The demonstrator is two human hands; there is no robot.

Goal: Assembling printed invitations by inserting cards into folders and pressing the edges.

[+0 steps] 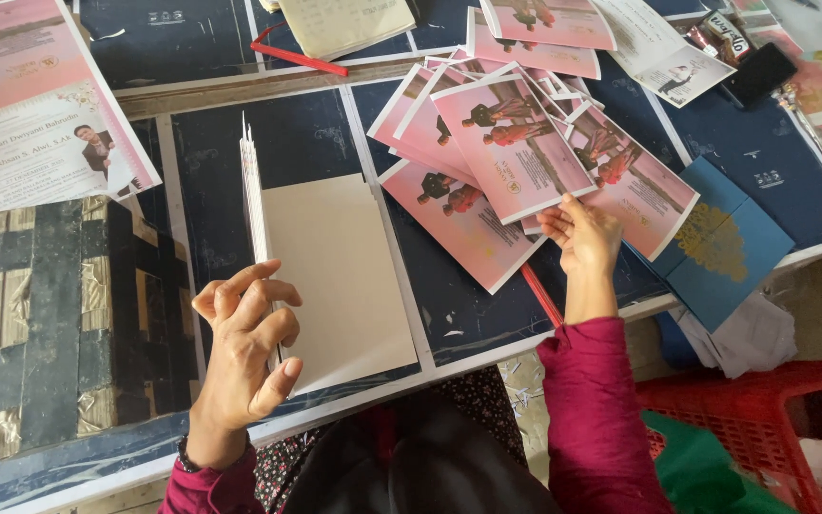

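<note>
Your tabletop [211, 181] is dark blue, taped in white lines, and it fills most of the view. At far left lies a big pink-and-white printed poster [35, 105], with a patch of brown-taped board [59, 324] below it. At lower right, off the tabletop edge, sits a red plastic crate [763, 419]. Up the middle right spreads a fanned heap of pink printed cards [516, 143], overlapping one another, and beside them on the right rests a blue folded cover [720, 247] with a gold ornament. In front of you lies a beige card sheet [340, 276], flat, with a thin stack of white sheets [256, 205] standing on edge along its left side. Your left hand [244, 357] is curled loosely, fingers bent, bracing the near end of that stack. Your right hand [582, 238] reaches to the pink cards, fingertips pinching the lower edge of one. A red pencil [544, 297] pokes out beneath the cards, just by your right wrist.
</note>
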